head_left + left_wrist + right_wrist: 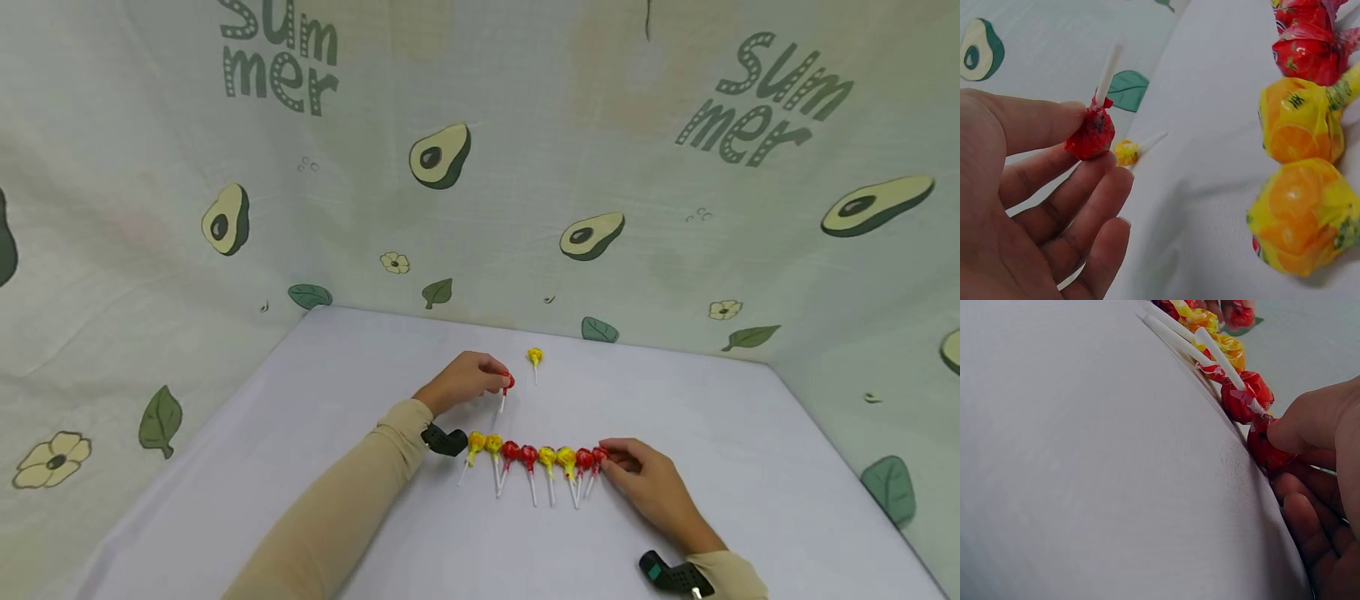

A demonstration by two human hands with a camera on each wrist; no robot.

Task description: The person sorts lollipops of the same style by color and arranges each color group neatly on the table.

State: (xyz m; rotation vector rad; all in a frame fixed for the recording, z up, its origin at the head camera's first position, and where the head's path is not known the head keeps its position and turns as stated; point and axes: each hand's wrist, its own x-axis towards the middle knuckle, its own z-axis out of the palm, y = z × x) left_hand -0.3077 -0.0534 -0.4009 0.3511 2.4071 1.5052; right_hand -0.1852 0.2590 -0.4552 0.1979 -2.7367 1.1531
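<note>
Up above the table [315,392], the left hand [461,382] pinches a red lollipop [1091,134] between thumb and fingertips, stick pointing away. Meanwhile the right hand [652,487] grips the end red lollipop [1269,450] of the row [536,458], thumb on top.

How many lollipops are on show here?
10: eight in a row of lollipops, its right end touched by the right hand; one red lollipop in the left hand; one yellow lollipop behind.

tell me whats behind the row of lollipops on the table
Behind the row of lollipops, the left hand pinches a red lollipop; a lone yellow lollipop lies farther back on the table. Anything under that hand is hidden.
</note>
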